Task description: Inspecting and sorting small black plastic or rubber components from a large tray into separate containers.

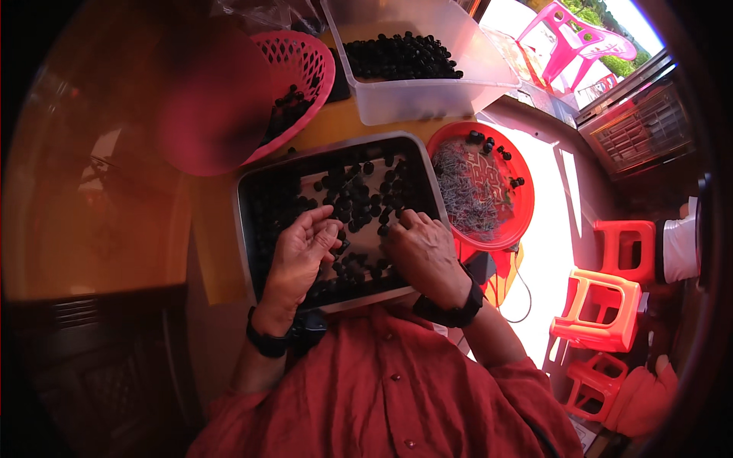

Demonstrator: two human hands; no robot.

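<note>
Fingers of left hand (296,256) and right hand (427,252) bent over metal tray (371,244)

Left: fingers half curled, thumb brought up close to the index finger, narrow gap at most. A dark piece shows right by the fingertips; cannot tell whether it is gripped. Palm turned inward, toward the other hand.

Right: fingers curled under, back of hand uppermost, knuckles raised. Fingertips hidden behind the hand; cannot tell how far apart they are or whether anything is pinched. Position: right part of tray, near its side rim.

Sample: small rounded black pieces (357,202), scattered over the tray floor between and beyond the hands. Thickest along the left side, which lies in shadow; bare metal shows in patches in the middle. Tray is rectangular, set on a yellow tabletop (217,256).

Surroundings: red round tray (522,202) just beside the metal tray's right edge, bearing a heap of thin, pale, stem-like bits (464,195), with a few black pieces near its upper and right rim. Translucent plastic tub (435,103) beyond, black pieces heaped inside (401,57). Pink perforated basket (324,72) at upper left, dark pieces in it; its left portion blurred.

Both wrists carry a black band, left (269,337) and right (461,307). Red stools (599,313) stand well apart, at right.
</note>
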